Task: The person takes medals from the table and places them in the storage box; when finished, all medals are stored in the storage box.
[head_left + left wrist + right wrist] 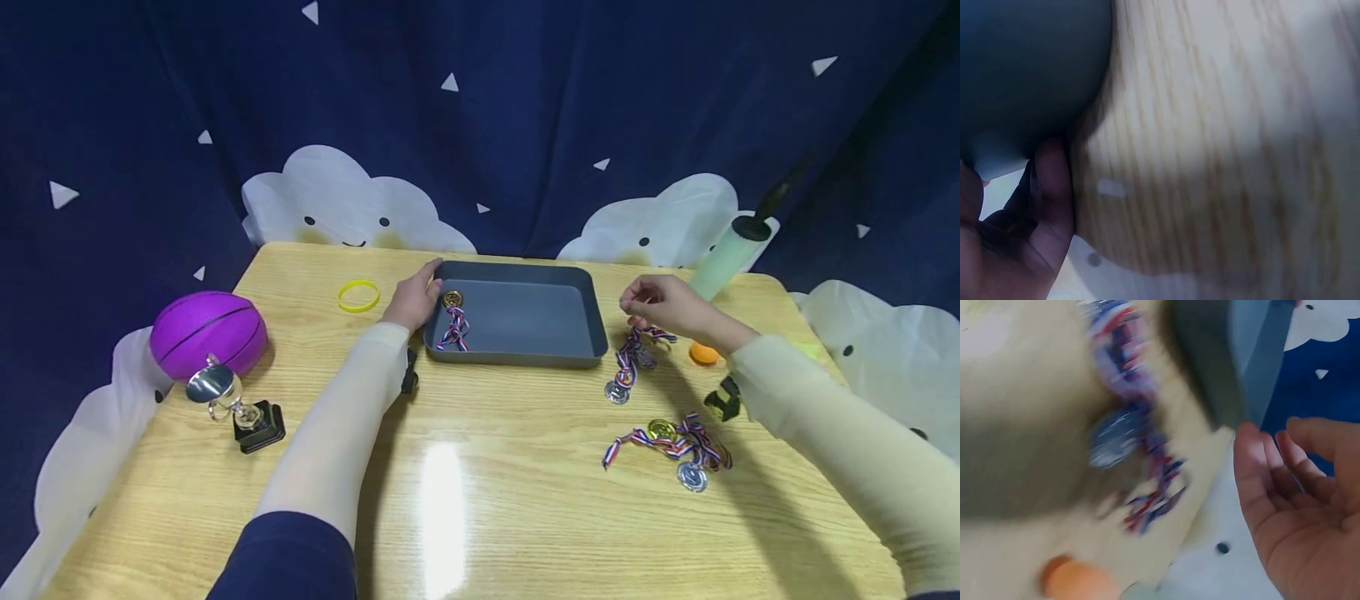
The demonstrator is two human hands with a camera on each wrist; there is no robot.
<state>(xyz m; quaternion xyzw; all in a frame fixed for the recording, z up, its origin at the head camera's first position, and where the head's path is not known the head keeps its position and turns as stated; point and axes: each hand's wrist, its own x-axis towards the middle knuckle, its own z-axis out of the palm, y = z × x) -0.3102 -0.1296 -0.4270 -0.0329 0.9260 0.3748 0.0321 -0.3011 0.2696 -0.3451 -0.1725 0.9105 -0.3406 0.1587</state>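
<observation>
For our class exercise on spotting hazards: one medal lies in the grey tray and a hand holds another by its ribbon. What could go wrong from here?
1. The medal dangling from the right hand might swing and clip the tray rim.
2. Its ribbon could snag the medals lying loose on the table.
3. The right forearm might nudge the orange ball, which could roll away.

A tray (pixel 525 354) sits at the table's (pixel 480 500) far middle, one medal (pixel 453 317) inside at its left end. Left of the tray lie a wristband (pixel 358 296), ball (pixel 208 332) and trophy (pixel 238 404); right of it, more medals (pixel 667 442), a pump (pixel 731 254) behind them.
</observation>
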